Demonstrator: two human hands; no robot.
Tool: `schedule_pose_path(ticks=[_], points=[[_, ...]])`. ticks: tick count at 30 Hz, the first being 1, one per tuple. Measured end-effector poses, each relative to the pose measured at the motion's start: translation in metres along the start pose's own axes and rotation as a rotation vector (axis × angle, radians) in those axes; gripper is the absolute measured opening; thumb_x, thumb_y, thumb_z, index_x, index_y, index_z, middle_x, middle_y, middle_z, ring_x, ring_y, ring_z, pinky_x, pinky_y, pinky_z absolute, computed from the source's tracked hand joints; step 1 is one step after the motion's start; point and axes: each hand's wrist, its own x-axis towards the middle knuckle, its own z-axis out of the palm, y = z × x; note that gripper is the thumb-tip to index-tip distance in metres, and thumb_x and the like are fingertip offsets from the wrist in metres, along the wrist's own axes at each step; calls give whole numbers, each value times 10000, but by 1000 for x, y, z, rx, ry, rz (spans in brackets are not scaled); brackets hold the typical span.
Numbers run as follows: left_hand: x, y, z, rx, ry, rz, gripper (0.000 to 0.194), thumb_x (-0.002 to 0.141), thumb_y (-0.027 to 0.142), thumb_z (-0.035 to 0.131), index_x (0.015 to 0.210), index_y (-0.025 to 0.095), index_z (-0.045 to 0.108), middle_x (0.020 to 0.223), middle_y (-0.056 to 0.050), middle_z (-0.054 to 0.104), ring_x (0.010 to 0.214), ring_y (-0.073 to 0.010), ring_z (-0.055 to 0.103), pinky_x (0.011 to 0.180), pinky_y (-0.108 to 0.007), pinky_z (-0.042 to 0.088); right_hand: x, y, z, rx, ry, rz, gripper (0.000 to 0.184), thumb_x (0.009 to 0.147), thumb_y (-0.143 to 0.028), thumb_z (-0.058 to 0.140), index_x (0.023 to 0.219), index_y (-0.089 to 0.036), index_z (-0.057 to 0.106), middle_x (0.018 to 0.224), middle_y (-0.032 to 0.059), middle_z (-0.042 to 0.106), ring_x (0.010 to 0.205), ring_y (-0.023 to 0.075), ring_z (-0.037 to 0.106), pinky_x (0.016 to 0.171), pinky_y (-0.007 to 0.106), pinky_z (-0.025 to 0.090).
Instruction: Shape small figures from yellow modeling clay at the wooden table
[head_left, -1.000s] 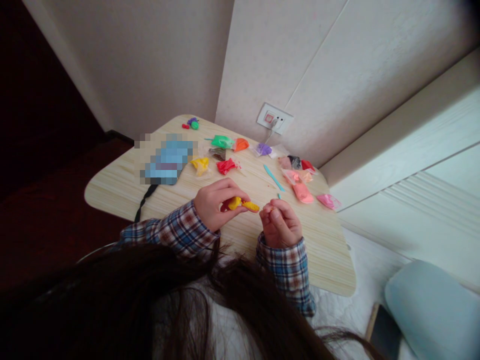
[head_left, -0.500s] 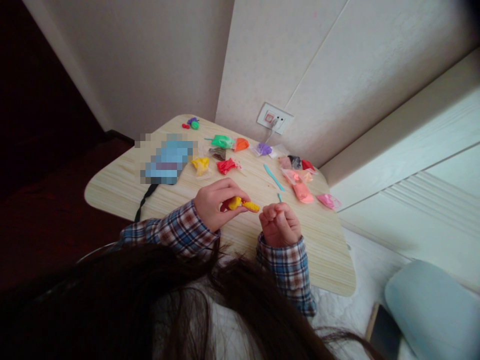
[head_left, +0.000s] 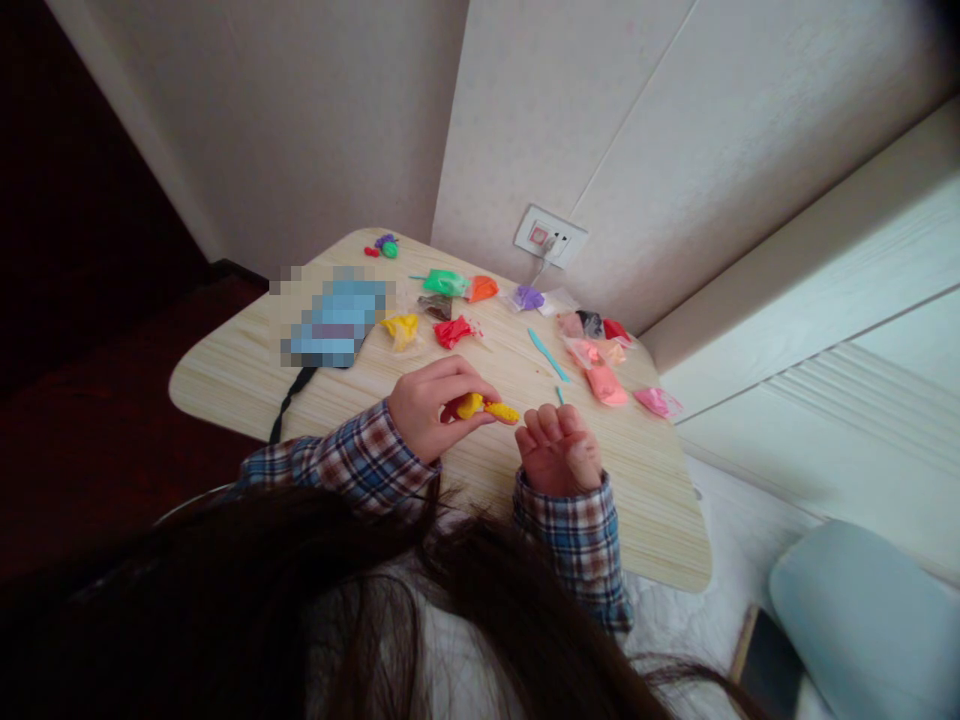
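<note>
My left hand [head_left: 435, 405] is closed around yellow modelling clay [head_left: 470, 405]; a narrow bumpy piece [head_left: 501, 412] of it sticks out past the fingertips to the right. Close to that tip is my right hand [head_left: 559, 450], palm up, its fingers loosely curled with the thumb apart from them. Nothing shows in it, and it does not touch the clay. Just beyond the right hand, a short blue-green stick [head_left: 559, 395] lies on the table. A flat blue modelling knife [head_left: 548, 355] rests a little farther back.
Across the back of the wooden table [head_left: 637, 520] lie bags of clay: yellow [head_left: 401, 330], red [head_left: 452, 333], green [head_left: 445, 283], purple [head_left: 528, 298] and coral [head_left: 604, 384]. Small finished-looking clay shapes [head_left: 388, 248] sit at the far corner. A blurred-out blue object [head_left: 341, 320] with a black strap lies left.
My right hand has loosened from a pinch, its thumb moving away from the fingers. The left hand and the yellow clay have stayed in place.
</note>
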Motion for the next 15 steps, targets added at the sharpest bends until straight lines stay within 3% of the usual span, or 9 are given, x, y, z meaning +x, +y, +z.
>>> schedule_pose_path(ticks=[6,12,15], points=[[1,1,0,4,13,4,197,774,297,659,811,107,692,733,-51,627,521,-57,498,461,-143,425,-2,3,-3,-61,-35,-82,279,729,-421,662,568,-217,560,463,-61,328,443,72,325,423,198,284],[0,2,-1,1,12,-5,188,765,294,670,821,116,693,748,-47,631,534,-56,506,482,-145,437,-7,8,-3,-217,119,-176,174,675,-350,739,654,-214,633,546,-40,517,520,81,467,471,218,331],[0,2,-1,7,15,1,179,766,282,670,820,112,692,747,-51,633,550,-62,515,499,-151,442,-9,9,-3,-308,130,-198,129,718,-346,704,705,-222,670,568,-36,558,521,81,483,475,226,339]])
